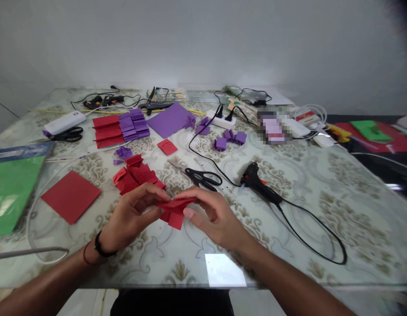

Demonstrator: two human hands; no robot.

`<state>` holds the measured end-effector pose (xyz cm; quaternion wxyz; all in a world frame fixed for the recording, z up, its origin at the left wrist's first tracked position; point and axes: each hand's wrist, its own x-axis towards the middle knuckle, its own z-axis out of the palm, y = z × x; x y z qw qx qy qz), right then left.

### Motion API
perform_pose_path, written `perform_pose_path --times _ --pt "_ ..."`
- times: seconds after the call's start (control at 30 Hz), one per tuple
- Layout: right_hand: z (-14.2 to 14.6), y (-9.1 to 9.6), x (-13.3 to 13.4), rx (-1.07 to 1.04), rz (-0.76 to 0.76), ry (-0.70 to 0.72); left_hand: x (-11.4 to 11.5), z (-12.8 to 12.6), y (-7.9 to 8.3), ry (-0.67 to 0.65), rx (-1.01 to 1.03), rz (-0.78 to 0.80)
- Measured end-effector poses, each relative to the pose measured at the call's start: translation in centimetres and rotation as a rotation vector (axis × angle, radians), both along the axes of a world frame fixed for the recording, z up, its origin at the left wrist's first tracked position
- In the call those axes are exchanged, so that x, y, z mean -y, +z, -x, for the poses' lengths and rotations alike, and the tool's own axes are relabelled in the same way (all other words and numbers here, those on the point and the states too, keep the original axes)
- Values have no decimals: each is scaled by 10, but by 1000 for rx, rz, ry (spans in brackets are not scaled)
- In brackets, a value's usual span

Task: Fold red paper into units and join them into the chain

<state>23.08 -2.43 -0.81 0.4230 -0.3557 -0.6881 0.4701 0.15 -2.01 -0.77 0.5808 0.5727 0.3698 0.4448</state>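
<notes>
Both my hands pinch one folded red paper piece [174, 211] just above the table's near middle. My left hand [133, 217] grips its left end with fingers curled. My right hand [212, 215] holds the right end between thumb and fingers. Behind the hands lies a pile of folded red paper pieces [135, 174]. Black scissors [198, 175] lie just beyond my right hand, and a black glue gun [258, 182] rests to their right with its cord looping away.
A flat red square [71, 196] and green sheets [11, 188] lie at left. Pleated red and purple papers [119, 127], a purple sheet [170, 118], small purple folded pieces [228, 139], a power strip [221, 119], another pair of scissors [68, 134] and cables sit further back.
</notes>
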Motion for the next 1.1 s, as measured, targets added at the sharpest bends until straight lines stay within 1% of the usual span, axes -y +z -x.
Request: perform_pose_path --times 0.07,0.13,0.23,0.37,0.47,0.7,0.93,1.1 --pt "-1 -1 0 -1 73 8 0 -1 3 12 -38 -19" --pt "0 -2 0 6 111 -9 0 -3 4 11 -69 -45" --pt "1 -3 -1 0 145 -25 1 -3 5 -15 -113 -78" --pt "1 -2 -4 -61 197 12 1 -1 5 -73 -200 -87" --pt "1 -2 -5 -68 213 27 1 0 4 -88 -244 -88" --pt "2 -2 -6 -74 203 1 1 1 4 -103 -207 -95" --pt "4 -3 -4 -33 289 -82 3 0 1 -75 -225 -75" --pt "4 -4 -4 20 249 -139 4 -1 -2 -47 -200 -59"
